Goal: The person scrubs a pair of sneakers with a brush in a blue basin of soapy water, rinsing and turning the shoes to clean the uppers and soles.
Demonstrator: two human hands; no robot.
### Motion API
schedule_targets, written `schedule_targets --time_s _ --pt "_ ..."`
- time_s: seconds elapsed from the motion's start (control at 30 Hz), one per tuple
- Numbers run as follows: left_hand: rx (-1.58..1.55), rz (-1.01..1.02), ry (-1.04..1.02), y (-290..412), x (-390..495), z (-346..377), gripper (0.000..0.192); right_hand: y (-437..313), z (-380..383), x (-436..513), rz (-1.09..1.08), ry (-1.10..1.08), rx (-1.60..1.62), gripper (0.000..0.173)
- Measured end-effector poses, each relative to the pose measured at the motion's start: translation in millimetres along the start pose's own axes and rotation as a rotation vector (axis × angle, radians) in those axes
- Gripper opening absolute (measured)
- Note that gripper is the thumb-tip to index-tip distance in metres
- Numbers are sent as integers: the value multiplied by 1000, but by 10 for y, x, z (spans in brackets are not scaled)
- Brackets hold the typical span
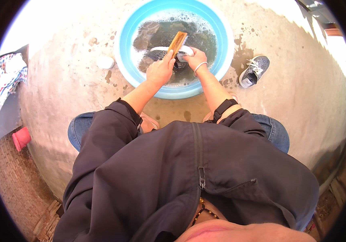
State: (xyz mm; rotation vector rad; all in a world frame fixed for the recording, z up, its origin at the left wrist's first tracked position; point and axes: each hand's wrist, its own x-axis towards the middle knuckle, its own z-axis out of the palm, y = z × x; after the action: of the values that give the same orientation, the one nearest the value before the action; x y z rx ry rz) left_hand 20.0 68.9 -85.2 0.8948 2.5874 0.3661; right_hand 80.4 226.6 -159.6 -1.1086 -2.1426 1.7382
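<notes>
My left hand (161, 70) is closed around the lower end of a wooden-backed scrub brush (177, 42) with pale bristles. The brush slants up over a dark speckled sneaker (158, 53) with a white sole edge, and appears to touch it. At the sneaker's right end, my right hand (197, 60), with a pale bangle at the wrist, grips the shoe by its heel. Both hands are above a round blue plastic basin (173, 93) of murky, foamy water. The shoe's underside and part of its upper are hidden by my hands and the water.
A matching laced sneaker (255, 70) stands on the concrete floor (300, 90) right of the basin. Left of it sits a small white object (106, 62). Further left are a pink bucket (21, 138) and a checked cloth (8, 77). Dark submerged items (146, 31) lie in the basin.
</notes>
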Motion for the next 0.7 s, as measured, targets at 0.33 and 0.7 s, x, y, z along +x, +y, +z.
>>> schedule_targets --time_s 0.33,0.7 --pt "-66 107 -102 61 -105 -31 41 -131 -48 -52 2 -31 -77 41" --pt "-19 -160 35 111 -57 -90 41 -65 -50 -54 43 -72 -72 44"
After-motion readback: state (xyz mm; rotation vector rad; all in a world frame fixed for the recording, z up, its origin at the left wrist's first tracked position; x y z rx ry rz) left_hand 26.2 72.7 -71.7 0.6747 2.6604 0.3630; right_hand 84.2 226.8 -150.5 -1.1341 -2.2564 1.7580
